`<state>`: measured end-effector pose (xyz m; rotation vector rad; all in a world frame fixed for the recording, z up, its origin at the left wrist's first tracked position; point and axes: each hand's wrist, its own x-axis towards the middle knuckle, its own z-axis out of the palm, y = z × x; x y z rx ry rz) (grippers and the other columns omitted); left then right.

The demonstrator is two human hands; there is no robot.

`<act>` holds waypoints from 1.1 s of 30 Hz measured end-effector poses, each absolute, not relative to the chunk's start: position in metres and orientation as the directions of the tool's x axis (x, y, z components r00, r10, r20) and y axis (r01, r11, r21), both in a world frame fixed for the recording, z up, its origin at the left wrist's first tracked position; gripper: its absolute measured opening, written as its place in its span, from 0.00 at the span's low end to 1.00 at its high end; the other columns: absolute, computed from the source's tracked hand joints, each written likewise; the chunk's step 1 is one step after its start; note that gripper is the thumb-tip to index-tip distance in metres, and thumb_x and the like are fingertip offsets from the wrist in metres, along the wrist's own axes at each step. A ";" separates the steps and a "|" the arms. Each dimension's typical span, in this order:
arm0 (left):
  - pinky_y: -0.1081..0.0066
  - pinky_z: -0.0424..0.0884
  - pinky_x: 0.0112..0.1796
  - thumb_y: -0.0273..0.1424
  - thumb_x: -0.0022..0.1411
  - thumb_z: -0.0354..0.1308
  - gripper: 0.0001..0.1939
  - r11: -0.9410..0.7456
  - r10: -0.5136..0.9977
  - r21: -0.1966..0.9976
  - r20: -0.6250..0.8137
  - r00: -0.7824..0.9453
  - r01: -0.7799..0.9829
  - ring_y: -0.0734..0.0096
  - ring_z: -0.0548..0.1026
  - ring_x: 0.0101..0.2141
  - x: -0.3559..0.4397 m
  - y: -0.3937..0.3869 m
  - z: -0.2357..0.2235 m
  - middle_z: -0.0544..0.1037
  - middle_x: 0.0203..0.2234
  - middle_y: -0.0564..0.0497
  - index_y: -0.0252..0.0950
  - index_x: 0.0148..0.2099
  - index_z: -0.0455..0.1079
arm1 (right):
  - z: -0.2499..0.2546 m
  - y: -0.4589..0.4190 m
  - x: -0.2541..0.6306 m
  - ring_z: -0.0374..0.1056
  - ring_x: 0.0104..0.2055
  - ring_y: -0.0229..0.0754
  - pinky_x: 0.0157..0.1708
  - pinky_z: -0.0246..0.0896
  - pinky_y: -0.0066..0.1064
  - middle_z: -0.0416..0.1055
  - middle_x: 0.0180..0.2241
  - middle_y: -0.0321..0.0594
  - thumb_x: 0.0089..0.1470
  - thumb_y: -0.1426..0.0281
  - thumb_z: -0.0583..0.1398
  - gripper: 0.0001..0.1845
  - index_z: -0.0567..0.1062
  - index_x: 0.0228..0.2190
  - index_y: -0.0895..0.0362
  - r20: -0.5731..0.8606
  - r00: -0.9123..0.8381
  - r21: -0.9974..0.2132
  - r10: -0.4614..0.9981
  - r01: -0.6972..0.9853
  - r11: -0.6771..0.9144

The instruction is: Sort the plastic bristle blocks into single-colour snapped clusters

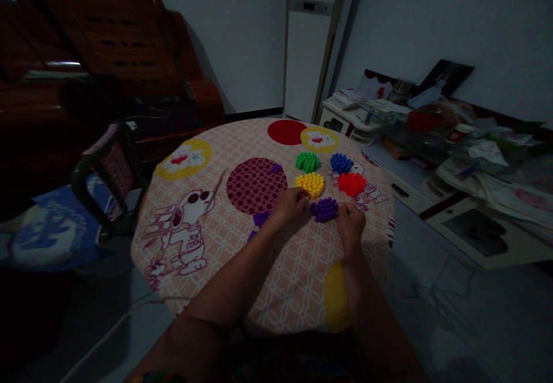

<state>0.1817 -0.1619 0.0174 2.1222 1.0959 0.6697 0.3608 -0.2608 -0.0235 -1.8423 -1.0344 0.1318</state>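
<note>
Cluster of purple pieces [325, 210] lies between your left hand [290, 205] and right hand [352, 224]; I cannot tell whether either grip is clamped on it

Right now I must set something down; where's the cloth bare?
Bare cloth lies between the left forearm and right forearm, and, beyond, between the left bear print and red circle. It's crowded near the right hand: purple cluster, yellow cluster, red cluster, green cluster, blue cluster.

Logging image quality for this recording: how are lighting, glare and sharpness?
Head view: dim overall, lower left nearly black; head view: highlights on the glossy wooden bench; head view: purple cluster distinct, but detail on left hand and right hand murky.
</note>
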 end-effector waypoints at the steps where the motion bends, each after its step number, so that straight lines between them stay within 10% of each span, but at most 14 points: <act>1: 0.69 0.73 0.44 0.28 0.63 0.54 0.16 -0.438 0.860 0.726 0.167 0.482 0.531 0.64 0.79 0.40 0.177 -0.154 0.019 0.83 0.38 0.45 0.32 0.49 0.78 | -0.024 -0.261 0.361 0.64 0.27 0.41 0.31 0.56 0.32 0.72 0.24 0.38 0.58 0.57 0.53 0.20 0.76 0.25 0.57 0.335 0.633 -0.794 0.698 0.588 -0.152; 18: 0.66 0.70 0.54 0.27 0.66 0.52 0.19 -0.313 0.949 0.257 0.122 0.291 0.914 0.57 0.75 0.54 0.154 -0.061 0.026 0.79 0.54 0.41 0.35 0.56 0.75 | -0.031 -0.259 0.362 0.58 0.25 0.38 0.29 0.50 0.31 0.68 0.21 0.34 0.58 0.59 0.53 0.19 0.72 0.22 0.56 0.367 0.616 -0.789 0.697 0.603 -0.118; 26: 0.61 0.73 0.50 0.30 0.65 0.54 0.20 -0.239 0.971 0.253 0.064 0.230 0.937 0.51 0.76 0.53 0.159 -0.055 0.036 0.79 0.52 0.37 0.34 0.58 0.73 | -0.027 -0.260 0.359 0.59 0.25 0.38 0.29 0.50 0.31 0.69 0.22 0.35 0.58 0.59 0.53 0.19 0.72 0.23 0.56 0.355 0.621 -0.800 0.699 0.589 -0.117; 33: 0.66 0.72 0.51 0.26 0.61 0.57 0.15 -0.355 0.934 0.511 0.236 0.269 0.783 0.60 0.79 0.47 0.150 -0.073 0.038 0.82 0.46 0.43 0.33 0.49 0.78 | -0.029 -0.259 0.361 0.59 0.25 0.38 0.27 0.50 0.30 0.65 0.20 0.33 0.59 0.58 0.53 0.20 0.68 0.21 0.54 0.352 0.629 -0.817 0.694 0.568 -0.101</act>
